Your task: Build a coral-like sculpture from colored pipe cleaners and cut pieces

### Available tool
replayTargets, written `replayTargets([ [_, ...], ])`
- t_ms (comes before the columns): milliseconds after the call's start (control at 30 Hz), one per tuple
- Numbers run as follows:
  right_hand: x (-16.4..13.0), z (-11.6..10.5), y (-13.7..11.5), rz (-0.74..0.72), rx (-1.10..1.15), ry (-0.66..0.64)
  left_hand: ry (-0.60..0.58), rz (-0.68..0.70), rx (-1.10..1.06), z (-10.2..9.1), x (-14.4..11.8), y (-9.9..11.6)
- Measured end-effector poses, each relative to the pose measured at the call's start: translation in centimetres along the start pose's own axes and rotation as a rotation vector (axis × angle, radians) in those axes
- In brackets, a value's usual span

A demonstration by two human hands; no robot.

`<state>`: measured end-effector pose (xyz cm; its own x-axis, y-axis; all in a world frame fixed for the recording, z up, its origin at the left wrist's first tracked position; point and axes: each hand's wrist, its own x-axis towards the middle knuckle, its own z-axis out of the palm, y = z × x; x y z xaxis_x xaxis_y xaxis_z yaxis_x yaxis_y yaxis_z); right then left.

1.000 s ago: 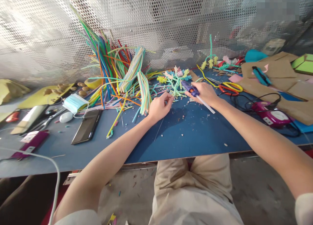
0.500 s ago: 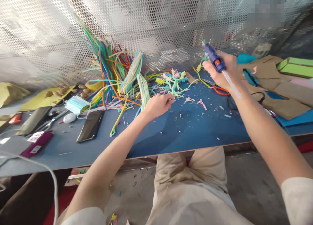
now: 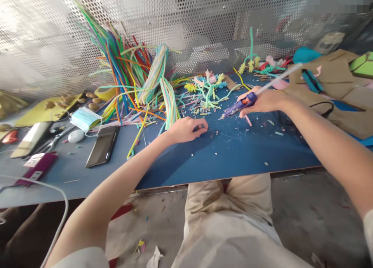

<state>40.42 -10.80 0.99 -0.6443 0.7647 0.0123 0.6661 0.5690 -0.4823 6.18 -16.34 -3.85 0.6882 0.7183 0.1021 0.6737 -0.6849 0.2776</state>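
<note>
Currently one glue gun (image 3: 240, 105) in the right hand (image 3: 264, 100) grip lies near-horizontal, nozzle pointing left; left hand (image 3: 186, 128) pinches one thin wire (image 3: 221, 134).

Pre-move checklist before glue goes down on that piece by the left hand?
1. Glue gun gripped in right hand: ok.
2. Nozzle aimed toward left hand: ok.
3. Small piece pinched in left fingers, on the blue table: ok.
4. Nozzle touching the piece: not ok, apart.
5. Glue stick loaded: ok.
6. Gun hot: cannot tell.
</note>
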Motion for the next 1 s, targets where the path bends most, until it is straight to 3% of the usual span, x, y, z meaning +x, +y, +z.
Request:
replayTargets([
  [233,0.7,3.2,0.4,-0.148,-0.030,-0.094,0.111,0.011,0.043,2.3,-0.8,-0.2],
  [400,1.0,5.7,1.3,-0.335,-0.017,-0.055,0.150,0.014,0.094,3.0,-1.3,0.0],
  [733,1.7,7.2,3.9,-0.222,0.177,0.046,0.115,-0.035,0.066,2.8,-1.5,0.1],
  [1000,2.0,7.4,3.4,-0.248,0.129,0.038,0.122,-0.035,0.053,3.0,-1.4,0.1],
])
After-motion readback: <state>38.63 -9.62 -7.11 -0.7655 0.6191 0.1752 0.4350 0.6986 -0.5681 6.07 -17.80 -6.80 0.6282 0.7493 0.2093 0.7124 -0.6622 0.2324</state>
